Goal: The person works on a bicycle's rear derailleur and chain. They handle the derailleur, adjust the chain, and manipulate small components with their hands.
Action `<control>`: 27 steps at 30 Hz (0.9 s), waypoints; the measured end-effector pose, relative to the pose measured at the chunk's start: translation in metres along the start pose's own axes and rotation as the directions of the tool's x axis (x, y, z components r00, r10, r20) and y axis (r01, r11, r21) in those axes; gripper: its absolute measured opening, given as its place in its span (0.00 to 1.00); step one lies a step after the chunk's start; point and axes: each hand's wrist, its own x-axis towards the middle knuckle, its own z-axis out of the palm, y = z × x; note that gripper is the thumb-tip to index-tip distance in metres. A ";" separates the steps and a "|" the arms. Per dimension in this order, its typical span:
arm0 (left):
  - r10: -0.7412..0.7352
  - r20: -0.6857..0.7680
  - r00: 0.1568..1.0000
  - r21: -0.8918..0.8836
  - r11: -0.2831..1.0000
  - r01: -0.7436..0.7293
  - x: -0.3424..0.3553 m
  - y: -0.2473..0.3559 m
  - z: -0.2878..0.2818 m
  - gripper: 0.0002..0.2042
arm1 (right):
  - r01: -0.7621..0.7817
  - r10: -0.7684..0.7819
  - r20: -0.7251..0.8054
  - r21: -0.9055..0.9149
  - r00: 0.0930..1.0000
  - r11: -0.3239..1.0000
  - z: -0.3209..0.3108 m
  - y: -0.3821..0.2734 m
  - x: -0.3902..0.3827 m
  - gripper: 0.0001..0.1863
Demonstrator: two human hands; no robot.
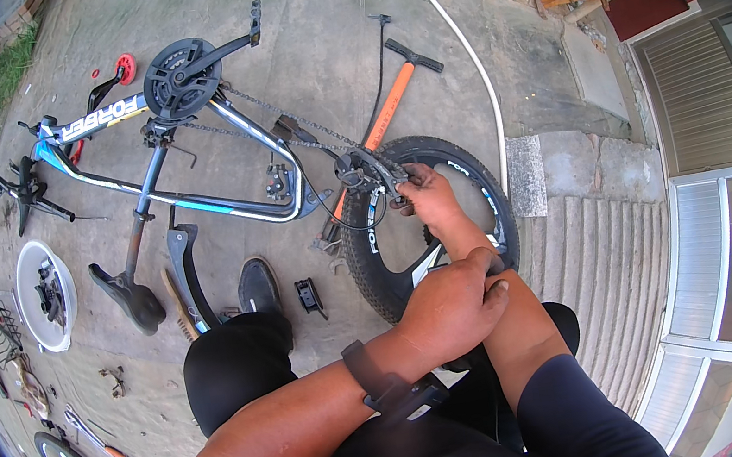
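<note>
A bicycle frame [165,199] with blue and white paint lies on the ground, its crankset [181,79] and chain attached. Near its rear end, my right hand [420,191] grips the black rear derailleur [375,176] with bent fingers. Below that hand lies a knobby-tyred wheel [369,279] with broad black spokes. My left hand [452,310] crosses over and rests with curled fingers on my right forearm; its palm side is hidden. A black watch is on the left wrist.
An orange floor pump [391,108] lies beyond the wheel. A white basin [46,292] of parts, a saddle [130,297], a brush [178,302] and a black pedal [309,299] are to the left. A white hose [478,63] runs along the right, near ridged concrete [591,262].
</note>
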 end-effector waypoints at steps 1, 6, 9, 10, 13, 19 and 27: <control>0.004 -0.008 1.000 -0.006 1.000 -0.004 0.000 0.000 0.000 0.13 | -0.002 0.002 0.003 0.019 1.000 1.000 0.000 0.000 0.000 0.23; 0.006 -0.012 1.000 -0.013 1.000 -0.006 0.000 0.000 0.000 0.13 | -0.005 0.004 0.015 0.075 1.000 0.997 0.000 -0.001 -0.001 0.24; 0.018 -0.017 1.000 -0.027 0.999 -0.018 0.000 0.001 0.000 0.13 | 0.011 -0.013 0.020 0.096 1.000 0.995 -0.001 -0.002 -0.002 0.25; 0.022 -0.023 0.999 -0.033 0.999 -0.023 0.000 0.001 0.000 0.13 | 0.013 -0.015 0.017 0.101 1.000 0.995 0.001 -0.004 -0.004 0.25; 0.027 -0.017 0.999 -0.034 0.999 -0.027 0.000 0.001 -0.001 0.13 | 0.023 -0.025 0.017 0.111 1.000 0.994 0.005 -0.011 -0.011 0.25; 0.044 -0.067 0.997 -0.018 0.999 -0.045 0.003 0.000 -0.008 0.12 | 0.035 -0.047 0.104 0.113 0.993 0.993 0.009 -0.017 -0.024 0.22; 0.013 -0.319 0.948 -0.207 0.975 -0.083 0.020 -0.013 -0.060 0.13 | 0.177 -0.257 0.177 0.372 0.950 0.911 0.013 -0.008 -0.038 0.18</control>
